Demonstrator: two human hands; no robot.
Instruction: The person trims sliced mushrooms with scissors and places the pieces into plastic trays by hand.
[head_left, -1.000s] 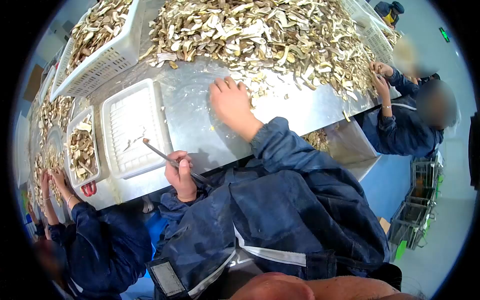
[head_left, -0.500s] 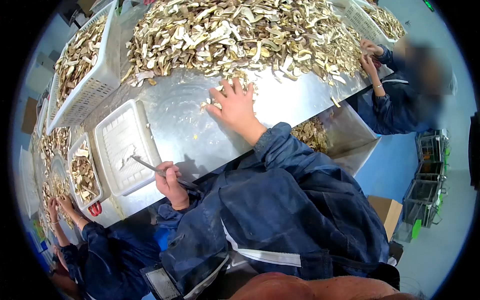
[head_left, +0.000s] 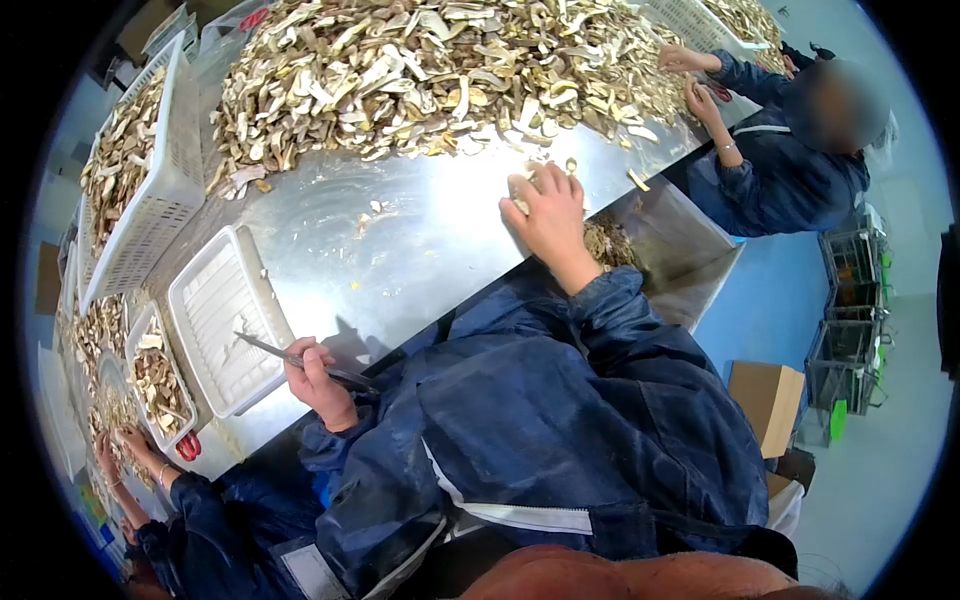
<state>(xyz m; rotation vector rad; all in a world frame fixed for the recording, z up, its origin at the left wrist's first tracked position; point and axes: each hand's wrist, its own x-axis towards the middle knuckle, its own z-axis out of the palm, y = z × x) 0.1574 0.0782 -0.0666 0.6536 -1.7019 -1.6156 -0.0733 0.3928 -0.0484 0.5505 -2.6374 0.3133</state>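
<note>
My left hand (head_left: 320,386) is closed around slim dark metal tweezers (head_left: 262,347). Their tip points over a white ribbed tray (head_left: 216,262) that holds a small pale scrap. On the steel table (head_left: 420,220), near its front edge, my right hand (head_left: 550,222) lies palm down with its fingers apart and slightly bent. A few mushroom bits show beside and under its fingers; the palm hides the rest. Behind the hand rises a large heap of dried mushroom slices (head_left: 430,80).
A tall white basket (head_left: 150,215) of slices stands at left; a smaller tray (head_left: 187,420) of slices sits below it. Under the table edge is a bin (head_left: 690,270) with mushroom pieces. Co-workers' hands (head_left: 705,95) work at right, others (head_left: 130,445) at lower left.
My right hand has moved right across the table toward the front edge, along with small mushroom bits. My left hand still holds the tweezers over the tray. The view has shifted slightly.
</note>
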